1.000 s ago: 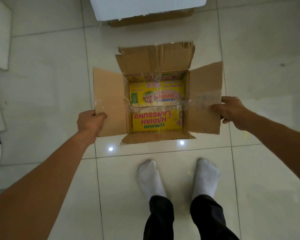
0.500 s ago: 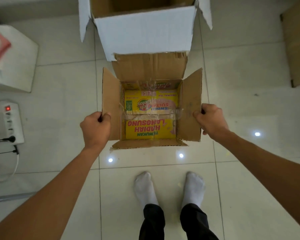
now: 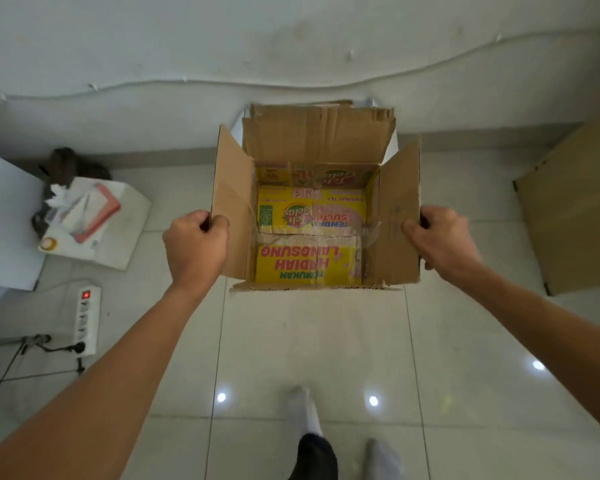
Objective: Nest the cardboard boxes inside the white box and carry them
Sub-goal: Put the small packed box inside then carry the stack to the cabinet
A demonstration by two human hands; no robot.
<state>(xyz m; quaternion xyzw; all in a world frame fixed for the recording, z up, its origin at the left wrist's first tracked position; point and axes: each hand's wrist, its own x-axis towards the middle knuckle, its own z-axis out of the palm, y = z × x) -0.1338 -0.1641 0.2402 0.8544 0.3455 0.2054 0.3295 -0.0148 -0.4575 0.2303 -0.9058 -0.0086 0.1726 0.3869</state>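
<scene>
An open brown cardboard box (image 3: 317, 140) with yellow printed panels on its inside bottom hangs in the air in front of me. My left hand (image 3: 194, 242) grips the edge of its left flap and my right hand (image 3: 440, 239) grips the edge of its right flap. The box's far flap stands upright. Behind it, only thin white slivers of the white box (image 3: 237, 128) show at its far corners; the rest of the white box is hidden.
A white power strip (image 3: 88, 320) with a red light and plugged cables lies on the tiled floor at left. Beyond it sits a white bag (image 3: 118, 233) holding papers. A large flat cardboard sheet (image 3: 572, 209) leans at right. A wall runs across the back. My socked feet (image 3: 303, 410) stand below.
The brown box has been lifted off the floor and carried forward, now covering the white box. Both hands keep hold of the side flaps, which have folded more upright. I have stepped forward.
</scene>
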